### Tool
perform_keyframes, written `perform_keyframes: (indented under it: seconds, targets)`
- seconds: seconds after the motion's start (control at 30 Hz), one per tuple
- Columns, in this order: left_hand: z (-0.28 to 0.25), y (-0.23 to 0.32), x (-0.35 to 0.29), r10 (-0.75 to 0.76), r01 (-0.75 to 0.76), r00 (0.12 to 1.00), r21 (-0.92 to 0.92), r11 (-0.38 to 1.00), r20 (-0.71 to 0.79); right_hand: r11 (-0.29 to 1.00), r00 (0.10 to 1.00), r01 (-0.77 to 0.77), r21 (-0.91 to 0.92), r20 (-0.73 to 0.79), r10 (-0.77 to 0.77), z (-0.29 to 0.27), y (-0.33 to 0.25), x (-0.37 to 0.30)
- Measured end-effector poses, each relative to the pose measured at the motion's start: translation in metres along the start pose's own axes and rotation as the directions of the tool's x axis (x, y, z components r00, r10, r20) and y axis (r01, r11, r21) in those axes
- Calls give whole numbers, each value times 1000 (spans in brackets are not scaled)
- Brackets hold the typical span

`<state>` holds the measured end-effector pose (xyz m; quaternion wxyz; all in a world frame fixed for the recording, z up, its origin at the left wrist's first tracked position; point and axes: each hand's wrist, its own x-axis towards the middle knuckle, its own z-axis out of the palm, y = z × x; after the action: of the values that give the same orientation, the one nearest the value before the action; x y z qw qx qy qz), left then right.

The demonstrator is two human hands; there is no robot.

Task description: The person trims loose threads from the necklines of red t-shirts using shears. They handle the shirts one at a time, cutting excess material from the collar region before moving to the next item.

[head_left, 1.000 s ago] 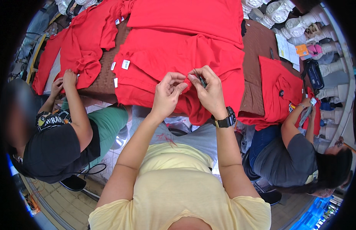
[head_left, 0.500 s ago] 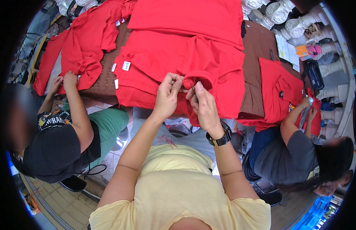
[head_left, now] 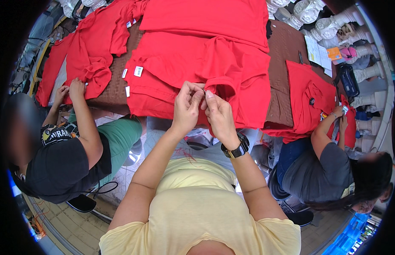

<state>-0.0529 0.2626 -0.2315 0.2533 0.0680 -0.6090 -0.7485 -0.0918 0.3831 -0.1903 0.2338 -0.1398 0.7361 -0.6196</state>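
Observation:
A red garment [head_left: 172, 57] lies spread in front of me, with small white tags at its left side. Its ring-shaped opening [head_left: 225, 80], perhaps a cuff or collar, stands up at the near edge. My left hand [head_left: 189, 108] is pinched closed at the left side of this opening, on the red fabric. Close beside it, fingertips nearly touching, my right hand [head_left: 221, 119] is also closed, with its thumb at the fabric edge. Whatever small thing may be between the right fingers is hidden.
A brown-covered table [head_left: 280, 63] carries more red garments. Co-workers sit at both sides, handling a red garment at left [head_left: 89, 63] and another at right [head_left: 305, 97]. Papers [head_left: 318, 55], a dark pouch [head_left: 348, 80] and white busts [head_left: 308, 15] stand along the right side.
My right hand has shifted left and turned, coming closer to my left hand. A small dark thing glimpsed at the right fingers earlier is out of sight. The left hand has barely moved.

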Motion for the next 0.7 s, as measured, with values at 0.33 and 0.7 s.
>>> perform_keyframes:
  seconds: [0.33, 0.7]
  targets:
    - [-1, 0, -5, 76, -72, 996, 95, 993, -42, 917, 984, -163, 365, 128, 124, -2, -2, 5]
    - [-5, 1, -5, 65, -64, 998, 19, 998, -27, 883, 968, -239, 405, 169, 184, -2, -3, 11]
